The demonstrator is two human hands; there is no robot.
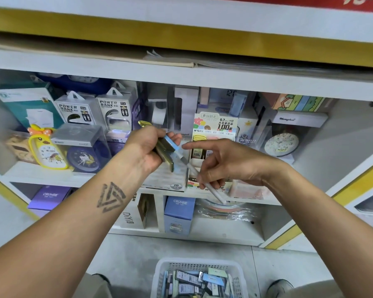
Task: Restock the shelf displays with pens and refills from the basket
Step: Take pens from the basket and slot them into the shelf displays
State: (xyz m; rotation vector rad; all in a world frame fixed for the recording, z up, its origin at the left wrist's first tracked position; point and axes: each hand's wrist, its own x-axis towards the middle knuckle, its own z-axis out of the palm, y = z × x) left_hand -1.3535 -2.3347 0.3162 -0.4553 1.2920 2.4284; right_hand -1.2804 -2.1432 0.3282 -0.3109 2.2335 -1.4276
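My left hand (148,147) grips a small stack of flat refill cases (165,147), olive-yellow and blue, in front of the middle shelf. My right hand (222,163) holds a long white pen or refill tube (205,182) slanting down to the right, with the index finger stretched out toward the stack. Just behind the hands stands a lead-refill display box (215,125) marked 0.7 HB and 100. The white basket (237,267) sits on the floor below, filled with several refill packs.
The shelf (52,175) holds power bank boxes (78,108), a yellow duck clock (45,149), a blue clock (83,158) and a white clock (281,143). Purple and blue CRUHRE boxes (179,214) stand on the lower shelf. My shoes show beside the basket.
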